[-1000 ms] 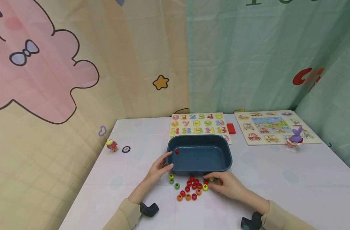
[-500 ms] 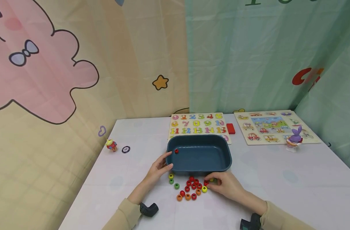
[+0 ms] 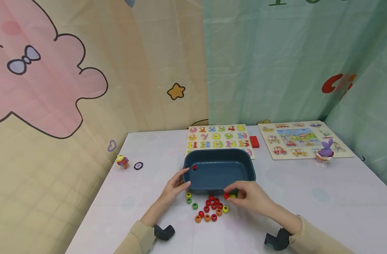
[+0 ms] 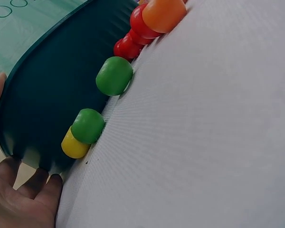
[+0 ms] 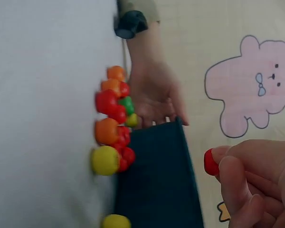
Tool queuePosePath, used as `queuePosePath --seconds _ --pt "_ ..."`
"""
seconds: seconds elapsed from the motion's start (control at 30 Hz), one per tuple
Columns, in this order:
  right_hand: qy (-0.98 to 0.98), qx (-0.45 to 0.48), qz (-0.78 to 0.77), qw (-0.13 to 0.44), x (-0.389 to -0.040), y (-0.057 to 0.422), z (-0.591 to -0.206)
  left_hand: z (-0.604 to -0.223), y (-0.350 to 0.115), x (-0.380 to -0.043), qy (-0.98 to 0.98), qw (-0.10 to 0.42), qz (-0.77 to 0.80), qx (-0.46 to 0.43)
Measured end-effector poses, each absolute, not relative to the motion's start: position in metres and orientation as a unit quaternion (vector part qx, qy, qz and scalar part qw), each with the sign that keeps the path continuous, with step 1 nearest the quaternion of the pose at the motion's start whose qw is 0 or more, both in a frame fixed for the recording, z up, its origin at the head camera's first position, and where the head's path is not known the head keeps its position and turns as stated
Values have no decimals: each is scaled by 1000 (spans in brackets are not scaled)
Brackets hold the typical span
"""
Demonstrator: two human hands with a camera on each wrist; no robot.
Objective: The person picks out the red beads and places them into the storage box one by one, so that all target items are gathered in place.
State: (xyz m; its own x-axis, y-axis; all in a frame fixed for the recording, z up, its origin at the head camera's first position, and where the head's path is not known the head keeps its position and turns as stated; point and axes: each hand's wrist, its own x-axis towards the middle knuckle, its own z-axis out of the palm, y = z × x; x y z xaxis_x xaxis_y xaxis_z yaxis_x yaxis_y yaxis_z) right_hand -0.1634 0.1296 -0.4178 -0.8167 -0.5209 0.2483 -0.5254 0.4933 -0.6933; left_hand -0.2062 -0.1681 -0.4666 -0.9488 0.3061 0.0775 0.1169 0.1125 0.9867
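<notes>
My right hand [image 3: 252, 197] pinches a red bead [image 5: 211, 162] between thumb and fingertips, near the front wall of a dark blue plastic tray [image 3: 219, 176]. In the right wrist view the bead is raised beyond the tray's rim level. My left hand [image 3: 176, 187] holds the tray's left end, with fingertips [image 4: 34, 183] against its outer wall and the thumb at the rim. One red bead [image 3: 195, 167] lies inside the tray. Before it on the table are red beads [image 3: 214, 206], orange beads [image 3: 207, 218], green beads [image 4: 115, 76] and yellow beads [image 5: 105, 160].
Behind the tray lies a number puzzle board [image 3: 217, 137], with a red block [image 3: 254, 141] beside it. A picture puzzle board [image 3: 295, 139] and a purple rabbit figure [image 3: 325, 150] are at right. A small figure [image 3: 122, 161] and a round disc [image 3: 138, 165] stand at left.
My right hand has picked the red bead up from among the others and raised it toward the tray's front rim. The yellow bead beside it shifted slightly. The left hand stays put.
</notes>
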Motion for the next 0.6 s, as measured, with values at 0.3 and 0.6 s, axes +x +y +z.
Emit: queuePosePath --seconds 0.3,0.6 --pt "-830 347 434 42 -218 106 -374 -449 -166 -197 749 78 642 144" --pt "-822 312 476 -21 -283 68 -373 -446 -164 -195 747 87 644 138"
